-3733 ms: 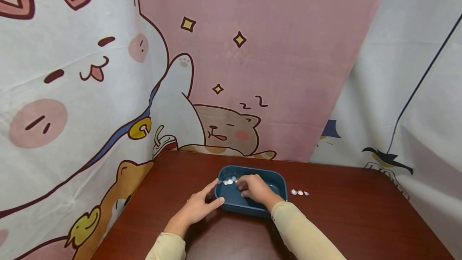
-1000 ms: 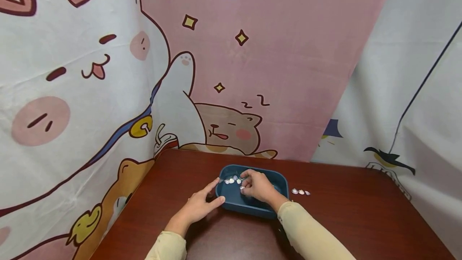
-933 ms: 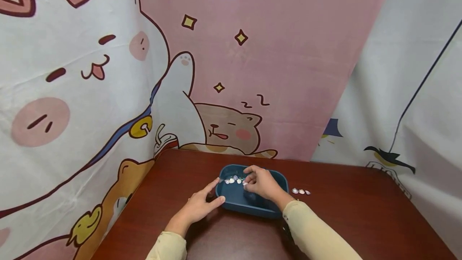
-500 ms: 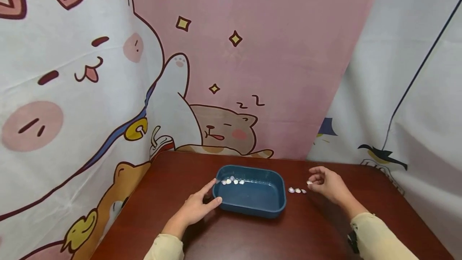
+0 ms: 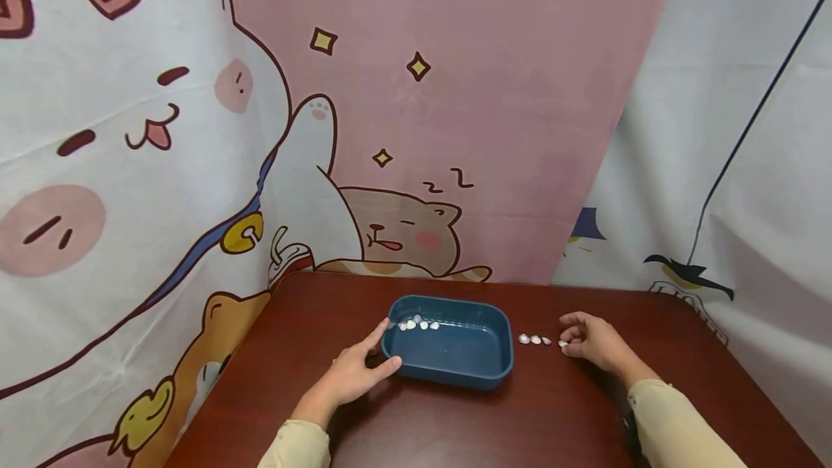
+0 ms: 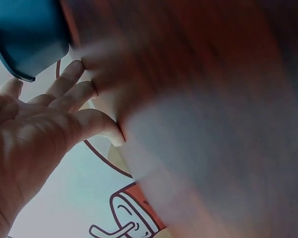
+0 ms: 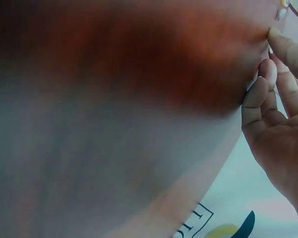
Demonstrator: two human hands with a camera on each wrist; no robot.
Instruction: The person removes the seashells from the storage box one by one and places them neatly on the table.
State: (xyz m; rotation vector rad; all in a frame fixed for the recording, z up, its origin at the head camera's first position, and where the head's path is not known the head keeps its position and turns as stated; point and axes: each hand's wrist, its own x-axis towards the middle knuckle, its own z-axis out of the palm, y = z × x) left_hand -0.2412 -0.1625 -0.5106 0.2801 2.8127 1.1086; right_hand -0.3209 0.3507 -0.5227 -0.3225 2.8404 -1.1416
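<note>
My right hand (image 5: 594, 341), beyond the right end of the blue tub (image 5: 455, 352), pinches one white shell (image 5: 562, 344) between thumb and fingertips. My fingers cover part of that shell, and I cannot tell how much of it rests on the table (image 5: 507, 425). The right wrist view is badly blurred across the tabletop, my hand running off its right edge.

Below my right sleeve (image 5: 682, 425) is a dark object (image 5: 627, 421), mostly hidden; I cannot make out what it is.

My left hand (image 5: 351, 374) is spread wide at the tub's left end, thumb and forefinger reaching its rim. The other fingers are hard to see from above; the left wrist view shows them below the tub, which is cut off there by the corner.

Between the tub and my right hand, a row of three loose shells (image 5: 536, 339) lies on the table. Inside the tub, near its far left corner, I count five pale shells (image 5: 424, 325), bunched so closely their edges are hard to separate. Behind the tub hangs a printed cloth (image 5: 520, 92) with three yellow stars (image 5: 418, 66).
</note>
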